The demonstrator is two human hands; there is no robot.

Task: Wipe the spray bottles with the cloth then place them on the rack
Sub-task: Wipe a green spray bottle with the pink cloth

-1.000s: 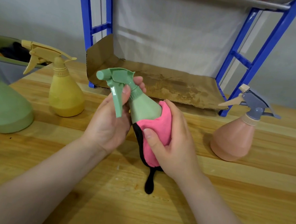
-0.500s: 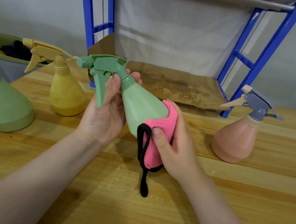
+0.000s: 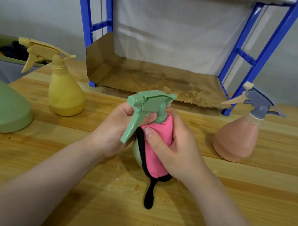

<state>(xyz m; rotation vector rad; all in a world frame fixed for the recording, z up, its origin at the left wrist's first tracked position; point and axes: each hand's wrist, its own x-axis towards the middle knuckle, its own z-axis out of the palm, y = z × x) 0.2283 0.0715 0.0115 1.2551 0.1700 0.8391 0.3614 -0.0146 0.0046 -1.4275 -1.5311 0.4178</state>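
I have the small green spray bottle (image 3: pixel 145 103) in the middle of the view, held near upright above the worktop (image 3: pixel 245 205), nozzle pointing left. My left hand (image 3: pixel 113 127) has its grip clamped round the neck just under the trigger head, which I judge steadies the bottle so it cannot turn. My right hand (image 3: pixel 176 147) is wrapped round the body with the pink cloth (image 3: pixel 157 145) pressed between palm and plastic, thumb on top; that grip is clamped on cloth and bottle together, as a wiping hold should be. The cloth's black edging and loop hang below.

Behind stands the blue rack (image 3: pixel 261 51), its lowest shelf lined with stained cardboard (image 3: pixel 157 80) and bare of bottles, so placing is not yet done. The yellow bottle (image 3: pixel 64 89) waits at far left, the peach bottle (image 3: pixel 238 133) at right, the larger green bottle (image 3: pixel 1 106) at the left edge, cut off.

Most of the held bottle's body is hidden by cloth and fingers; I cannot tell whether its base touches the wood. A green bin at far left holds dark things I cannot make out.
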